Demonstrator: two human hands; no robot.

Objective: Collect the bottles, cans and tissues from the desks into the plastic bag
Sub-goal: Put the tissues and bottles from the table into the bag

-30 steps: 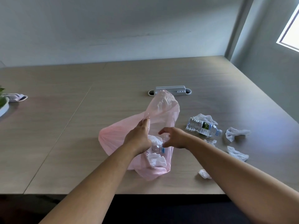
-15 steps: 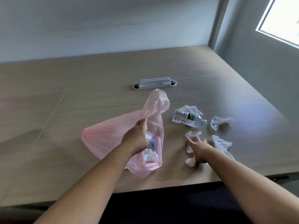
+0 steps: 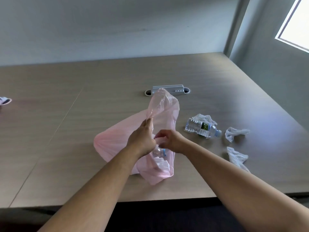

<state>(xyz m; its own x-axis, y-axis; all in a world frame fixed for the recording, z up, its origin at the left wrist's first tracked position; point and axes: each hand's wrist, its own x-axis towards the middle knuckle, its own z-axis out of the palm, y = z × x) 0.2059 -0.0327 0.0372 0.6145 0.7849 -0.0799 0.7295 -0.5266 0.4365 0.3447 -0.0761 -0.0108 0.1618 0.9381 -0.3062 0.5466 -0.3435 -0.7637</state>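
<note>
1. While left hand [image 3: 142, 139] pinches pink bag [image 3: 113, 141] rim, right hand [image 3: 172, 141] curls at its mouth, hold unclear. If the rim slips, mouth collapses.
2. Loose bottle [image 3: 200, 128] and tissues [image 3: 235, 133] lie right of bag; bottle could roll.

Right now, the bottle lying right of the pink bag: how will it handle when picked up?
The bottle looks empty and dented, so probably light and crushable. Lying on its side, it may roll if nudged.

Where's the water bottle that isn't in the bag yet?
In the head view, the water bottle lies on its side on the desk, right of the pink bag, with a crumpled tissue just behind it.
</note>
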